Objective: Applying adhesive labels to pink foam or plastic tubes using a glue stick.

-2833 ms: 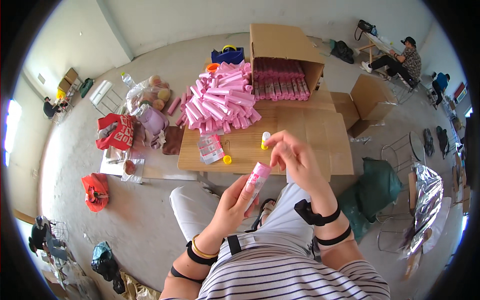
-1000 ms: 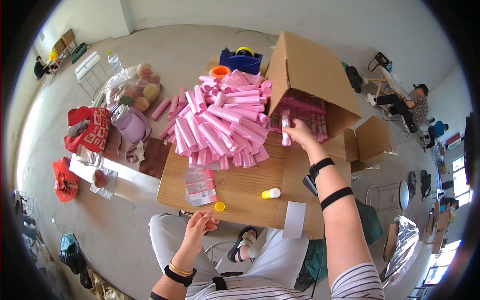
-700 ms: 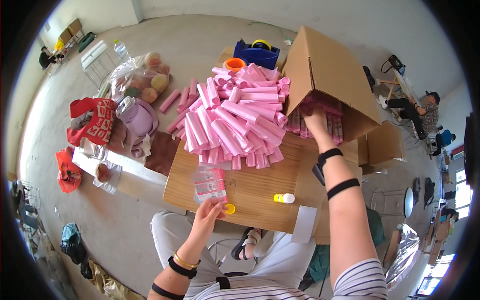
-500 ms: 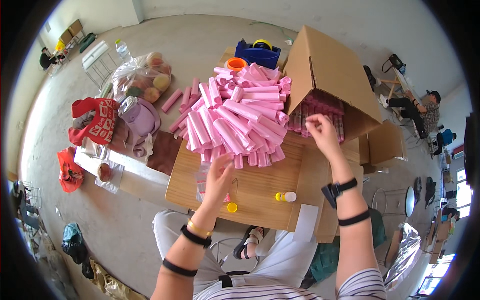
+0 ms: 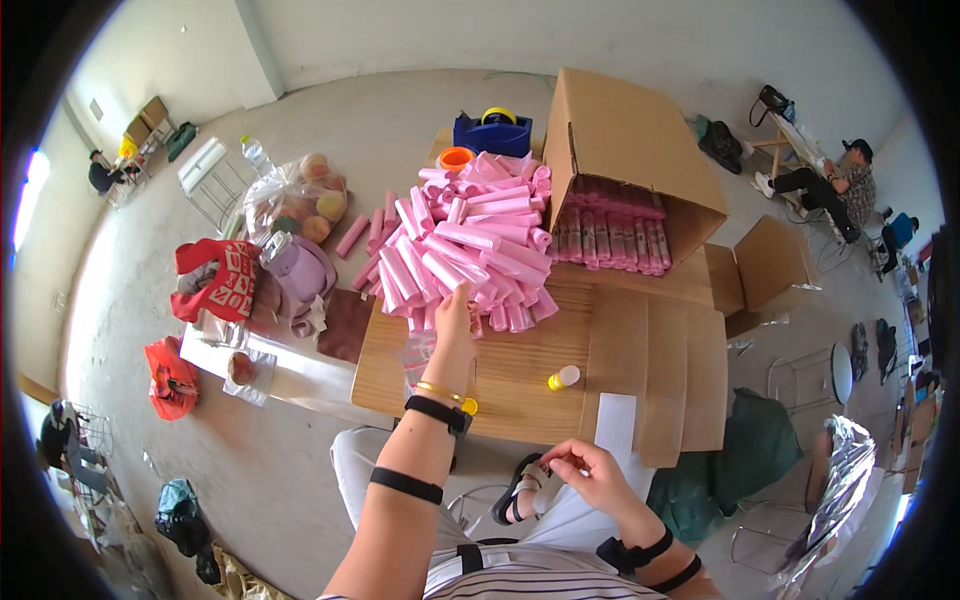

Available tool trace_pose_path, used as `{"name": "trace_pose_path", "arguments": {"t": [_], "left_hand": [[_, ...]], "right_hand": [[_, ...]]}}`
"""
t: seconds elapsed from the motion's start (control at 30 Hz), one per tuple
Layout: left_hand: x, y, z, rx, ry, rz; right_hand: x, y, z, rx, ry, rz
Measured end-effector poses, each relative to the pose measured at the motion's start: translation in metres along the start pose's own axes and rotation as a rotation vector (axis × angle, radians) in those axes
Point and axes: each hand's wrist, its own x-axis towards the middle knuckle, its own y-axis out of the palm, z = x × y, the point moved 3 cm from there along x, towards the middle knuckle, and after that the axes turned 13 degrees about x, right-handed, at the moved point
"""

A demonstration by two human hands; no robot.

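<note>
A heap of pink plastic rolls [image 5: 510, 235] covers the far middle of the wooden table [image 5: 510, 370]. My left hand [image 5: 456, 325] reaches to the heap's near edge, its fingertips against the rolls. Its back hides most of the fingers, so any grip there is unclear. Beside that hand lies a clear plastic bag [image 5: 417, 355]. Low over my lap, off the table's front edge, my right hand [image 5: 592, 478] is loosely curved, fingers apart, with nothing visible in it. A cardboard box [image 5: 640, 125] on its side, opening toward me, contains rows of packed pink rolls [image 5: 610, 240].
A small yellow bottle with a white cap [image 5: 563, 378] lies near cardboard flaps [image 5: 655, 370]. Behind the heap are a blue tape dispenser [image 5: 492, 134] and an orange tape ring [image 5: 456, 158]. Left stand a fruit bag [image 5: 300, 205], a lilac bag [image 5: 298, 270] and a red bag [image 5: 225, 275].
My right hand has drawn back from the box opening to over my lap. My left hand has moved forward to the heap's near edge. The view has shifted slightly.
</note>
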Motion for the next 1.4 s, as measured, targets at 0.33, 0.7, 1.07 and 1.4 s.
{"name": "trace_pose_path", "arguments": {"t": [0.33, 0.7, 1.07, 1.4], "left_hand": [[-0.223, -0.016, -0.007, 0.142, 0.316, 0.424], [-0.317, -0.048, -0.004, 0.169, 0.388, 0.433], [-0.368, -0.072, -0.037, 0.306, 0.466, 0.572], [-0.379, -0.062, -0.027, 0.312, 0.449, 0.487]], "right_hand": [[0.006, 0.034, 0.028, 0.287, -0.13, 0.019], [-0.061, 0.069, 0.023, 0.535, -0.221, 0.037], [-0.114, 0.058, 0.052, 0.46, -0.269, 0.083], [-0.124, 0.057, 0.065, 0.159, -0.543, 0.086]]}}
